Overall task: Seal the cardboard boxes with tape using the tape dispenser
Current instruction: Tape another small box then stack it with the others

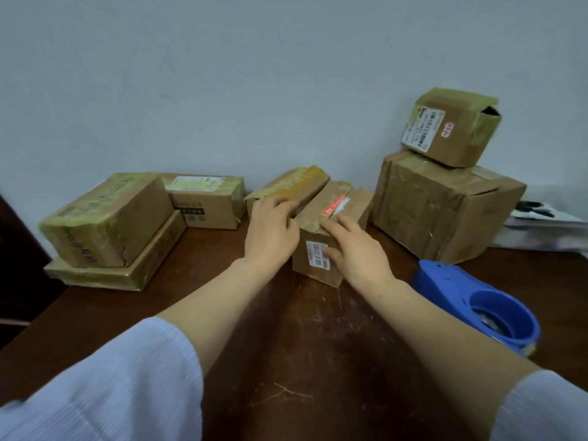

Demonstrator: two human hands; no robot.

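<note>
Cardboard box (331, 224) near the middle of the table's (302, 361) far edge carries a white sticker on its front face, printed sideways "80-2-3205". A torn red-and-white sticker lies across the seam of its top flaps, its wording too blurred to read. The flaps are down, so what is inside stays hidden.

Left hand (270, 230) clasps the box's upper left edge with bent fingers. Right hand (356, 249) lies released on it, fingers flat on the top flap and thumb on the front face beside the sticker. Just behind the left hand, touching the box, sits a taped box (296, 181) wrapped in yellowish tape.

Toward the right edge, the blue tape dispenser (471, 300) lies on the table untouched, its round hub facing up.

Behind the dispenser stands a large box (445, 211), crumpled and covered in clear tape. On it a small box (451, 128) sits tilted, with a white barcode label and a small red-edged handwritten sticker, both illegible. One flap gapes at its right corner onto a dark interior.

At the far left corner a tape-wrapped box (108, 218) with unreadable printing rests on a flat box (133, 268). Beside them, a labelled box (206, 198) has a pale label on top and black print on its side.

Papers (541, 224) lie at the right edge.
</note>
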